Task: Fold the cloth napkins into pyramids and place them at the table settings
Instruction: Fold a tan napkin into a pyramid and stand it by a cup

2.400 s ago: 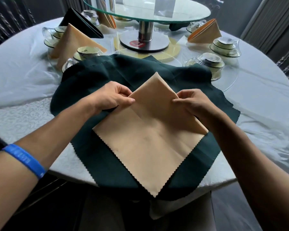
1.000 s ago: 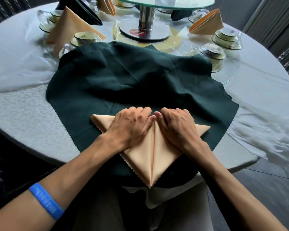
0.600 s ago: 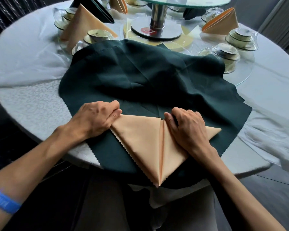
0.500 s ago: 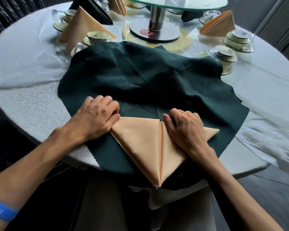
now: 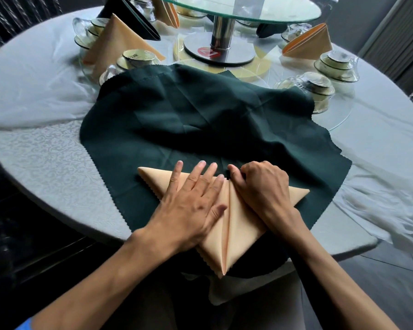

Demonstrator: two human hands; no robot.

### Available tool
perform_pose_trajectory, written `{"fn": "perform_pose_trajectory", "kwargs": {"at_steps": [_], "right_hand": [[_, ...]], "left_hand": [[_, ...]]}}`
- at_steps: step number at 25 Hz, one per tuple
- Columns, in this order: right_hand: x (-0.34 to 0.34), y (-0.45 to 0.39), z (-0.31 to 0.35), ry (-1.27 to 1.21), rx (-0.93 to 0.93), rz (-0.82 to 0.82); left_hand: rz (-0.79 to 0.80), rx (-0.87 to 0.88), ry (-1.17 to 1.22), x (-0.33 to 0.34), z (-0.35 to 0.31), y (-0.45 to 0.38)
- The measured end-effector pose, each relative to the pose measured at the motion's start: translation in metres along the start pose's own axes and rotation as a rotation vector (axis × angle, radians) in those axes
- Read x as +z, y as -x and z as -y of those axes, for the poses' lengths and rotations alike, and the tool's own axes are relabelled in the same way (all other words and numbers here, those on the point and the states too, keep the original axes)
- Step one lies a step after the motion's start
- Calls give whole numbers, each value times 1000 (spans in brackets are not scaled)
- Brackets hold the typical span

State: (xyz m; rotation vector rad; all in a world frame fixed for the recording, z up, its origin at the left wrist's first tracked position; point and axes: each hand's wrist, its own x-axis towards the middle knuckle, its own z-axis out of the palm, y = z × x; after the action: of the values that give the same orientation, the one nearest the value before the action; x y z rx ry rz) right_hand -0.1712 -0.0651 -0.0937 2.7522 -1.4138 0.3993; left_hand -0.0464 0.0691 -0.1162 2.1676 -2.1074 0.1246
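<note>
Two hands on one tan napkin (image 5: 236, 234), which is folded to a triangle with its point toward the near table edge and a centre seam running near to far. The left hand (image 5: 191, 206) lies flat on the left half, fingers straight and spread. The right hand (image 5: 265, 186) rests on the right half near the far edge, fingers curled under; whether they pinch the fabric cannot be told. The napkin lies on a dark green cloth (image 5: 200, 115) spread over the near part of a round table (image 5: 45, 163) with a white cover. Far left: one standing tan folded napkin (image 5: 115, 41) beside stacked cups (image 5: 136, 59). Far right: another tan folded napkin (image 5: 308, 44), lying on its side, and more cups (image 5: 336, 66). Far centre: a glass turntable (image 5: 248, 8) on a metal post.
</note>
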Motion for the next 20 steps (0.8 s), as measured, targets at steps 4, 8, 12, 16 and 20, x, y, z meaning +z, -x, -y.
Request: {"fn": "perform_pose_trajectory", "kwargs": {"at_steps": [4,8,12,16,20], "right_hand": [[-2,1,1,5,67,-27],[-2,0,4,13,77,-42],[-9,49,8,-187,-90,-231],[4,98,11,-210,-136,-101],[4,116,33,-170,-48,-70]], "left_hand": [[-65,-10,100,0,-32,24],[-41,-50,87,10,-41,33],[-42,-47,152,12,-41,35],[-35,-20,232,10,-42,37],[79,-66,733,-11,-28,35]]}}
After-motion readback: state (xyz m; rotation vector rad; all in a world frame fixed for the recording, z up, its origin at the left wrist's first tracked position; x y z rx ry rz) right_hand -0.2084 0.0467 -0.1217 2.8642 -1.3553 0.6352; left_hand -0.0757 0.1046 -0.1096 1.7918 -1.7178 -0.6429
